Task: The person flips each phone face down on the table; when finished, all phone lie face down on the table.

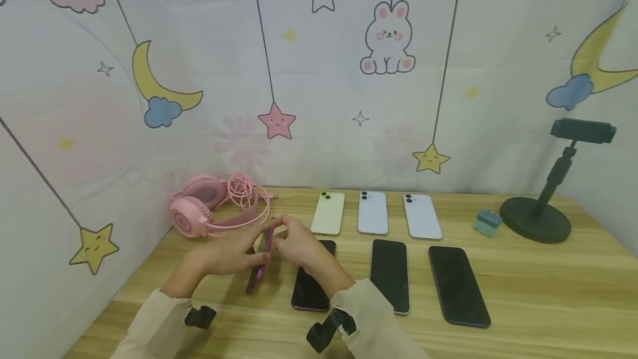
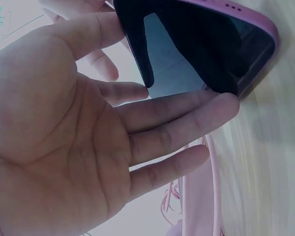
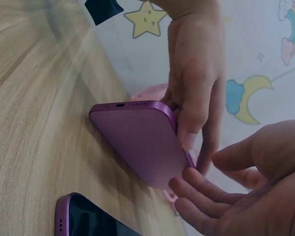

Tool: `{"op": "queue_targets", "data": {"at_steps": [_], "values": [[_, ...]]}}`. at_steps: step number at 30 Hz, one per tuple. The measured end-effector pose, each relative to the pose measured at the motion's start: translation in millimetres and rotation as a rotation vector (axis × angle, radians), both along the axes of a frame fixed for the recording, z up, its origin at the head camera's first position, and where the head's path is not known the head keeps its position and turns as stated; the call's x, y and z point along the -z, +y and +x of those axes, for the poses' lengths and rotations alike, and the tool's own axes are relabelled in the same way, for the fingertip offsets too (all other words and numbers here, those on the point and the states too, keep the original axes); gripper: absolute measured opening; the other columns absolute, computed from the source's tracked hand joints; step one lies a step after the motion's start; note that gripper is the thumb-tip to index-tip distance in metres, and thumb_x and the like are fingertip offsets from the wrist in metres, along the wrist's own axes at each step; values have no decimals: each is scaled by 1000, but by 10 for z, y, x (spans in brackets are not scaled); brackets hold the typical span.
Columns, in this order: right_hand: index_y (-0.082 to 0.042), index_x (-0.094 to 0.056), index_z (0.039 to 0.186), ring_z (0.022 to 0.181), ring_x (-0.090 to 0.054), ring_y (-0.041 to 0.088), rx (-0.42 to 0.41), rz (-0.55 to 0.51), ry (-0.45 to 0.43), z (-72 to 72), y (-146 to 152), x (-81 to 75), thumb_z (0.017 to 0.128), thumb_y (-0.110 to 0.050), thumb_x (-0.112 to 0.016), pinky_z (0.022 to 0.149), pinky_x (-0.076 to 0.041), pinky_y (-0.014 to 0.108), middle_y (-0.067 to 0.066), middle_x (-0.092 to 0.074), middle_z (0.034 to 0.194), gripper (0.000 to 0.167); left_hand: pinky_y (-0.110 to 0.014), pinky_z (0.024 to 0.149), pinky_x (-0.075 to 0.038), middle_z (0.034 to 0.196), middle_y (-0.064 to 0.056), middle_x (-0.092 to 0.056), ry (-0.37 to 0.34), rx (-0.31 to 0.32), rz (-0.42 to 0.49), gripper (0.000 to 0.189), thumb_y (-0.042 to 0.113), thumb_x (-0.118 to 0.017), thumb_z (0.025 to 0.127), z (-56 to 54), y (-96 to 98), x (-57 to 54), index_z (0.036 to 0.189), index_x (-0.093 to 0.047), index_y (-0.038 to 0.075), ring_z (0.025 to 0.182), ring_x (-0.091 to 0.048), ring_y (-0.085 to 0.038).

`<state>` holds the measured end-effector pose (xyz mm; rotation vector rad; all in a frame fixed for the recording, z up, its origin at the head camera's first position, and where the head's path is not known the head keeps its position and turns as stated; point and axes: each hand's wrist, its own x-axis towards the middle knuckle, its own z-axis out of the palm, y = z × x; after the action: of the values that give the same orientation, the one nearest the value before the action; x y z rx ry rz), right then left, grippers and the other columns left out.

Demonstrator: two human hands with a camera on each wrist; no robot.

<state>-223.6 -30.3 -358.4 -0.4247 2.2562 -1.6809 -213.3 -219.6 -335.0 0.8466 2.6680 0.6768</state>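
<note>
A purple phone (image 1: pixel 261 271) stands tilted on its long edge on the table's left part. My left hand (image 1: pixel 226 255) grips its upper edge, with the thumb at the rim and the fingers straight along the dark screen (image 2: pixel 201 54). The plain purple back (image 3: pixel 132 135) faces my right hand (image 1: pixel 301 244). In the right wrist view, the right fingertips (image 3: pixel 194 177) lie right at the phone's far corner, fingers loosely bent and the thumb apart from them. Beneath the right forearm, another purple-edged phone (image 1: pixel 310 291) lies screen up, partly hidden.
Two more dark-screened phones, one in the middle (image 1: pixel 390 273) and one at right (image 1: pixel 459 287), lie flat. Behind them are a yellow phone (image 1: pixel 329 216) and two pale ones (image 1: pixel 372 215). Pink headphones (image 1: pixel 191 215), a charger plug (image 1: pixel 487 223) and a black phone stand (image 1: pixel 535 220) sit farther back.
</note>
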Motion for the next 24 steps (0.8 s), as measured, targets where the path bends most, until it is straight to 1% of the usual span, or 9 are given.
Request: {"op": "queue_targets", "data": {"at_steps": [3, 5, 7, 10, 14, 17, 20, 22, 24], "values": [[-13, -57, 126, 52, -38, 7, -11, 7, 3, 1, -10, 6, 99, -1, -55, 46, -31, 21, 15, -66, 110, 30, -54, 95, -45, 157, -26, -26, 20, 13, 9, 73, 28, -58, 102, -11, -22, 5, 162, -15, 21, 109, -56, -29], [-15, -57, 127, 53, -39, 9, -15, 15, 10, -3, -16, 10, 98, -1, -56, 47, -32, 22, 14, -66, 112, 32, -50, 93, -45, 158, -25, -26, 21, 18, 20, 74, 23, -58, 102, -20, -36, 4, 162, -15, 16, 110, -56, -28], [-18, -58, 128, 54, -38, 11, -22, 23, 11, -3, -20, 14, 97, -1, -57, 48, -32, 23, 12, -67, 114, 36, -49, 93, -45, 155, -25, -31, 18, 11, 16, 74, 23, -57, 102, -17, -51, -9, 161, -15, 11, 110, -55, -27], [-20, -57, 133, 64, -48, 13, -44, 31, 17, -4, -25, 28, 95, 1, -58, 53, -36, 26, 13, -68, 114, 42, -51, 96, -43, 152, -25, -35, 1, -5, 18, 72, 23, -57, 102, -10, -72, -32, 160, -17, 6, 115, -53, -27], [-16, -53, 141, 95, -62, 24, -86, 28, 0, 5, -23, 47, 96, 1, -58, 67, -43, 30, 17, -68, 112, 48, -43, 91, -47, 137, -22, -50, -31, -14, 27, 67, 17, -55, 101, -11, -95, -49, 158, -22, 4, 104, -59, -20], [-12, -49, 145, 103, -62, 30, -112, 32, -29, 13, -16, 61, 96, 1, -60, 73, -45, 33, 21, -65, 118, 52, -33, 79, -48, 127, -19, -54, -57, -24, 27, 67, 13, -54, 100, -12, -109, -54, 158, -21, 1, 88, -60, -14], [-10, -46, 147, 112, -60, 29, -132, 46, -51, 18, 1, 75, 96, -1, -62, 84, -49, 39, 22, -58, 132, 55, -29, 74, -47, 137, -21, -47, -69, -31, 33, 69, 12, -53, 100, -18, -120, -59, 158, -17, -2, 89, -58, -15], [-10, -44, 149, 118, -58, 30, -140, 58, -60, 17, 7, 84, 96, -6, -64, 92, -48, 43, 21, -54, 138, 57, -29, 71, -46, 134, -21, -49, -83, -40, 49, 70, 10, -53, 99, -21, -128, -66, 158, -17, -2, 89, -57, -16], [-12, -42, 151, 120, -57, 30, -146, 66, -70, 11, 11, 94, 96, -10, -66, 97, -47, 47, 20, -52, 141, 60, -28, 68, -46, 122, -17, -55, -81, -53, 48, 71, 9, -54, 98, -19, -140, -81, 158, -18, -2, 82, -56, -15]]}}
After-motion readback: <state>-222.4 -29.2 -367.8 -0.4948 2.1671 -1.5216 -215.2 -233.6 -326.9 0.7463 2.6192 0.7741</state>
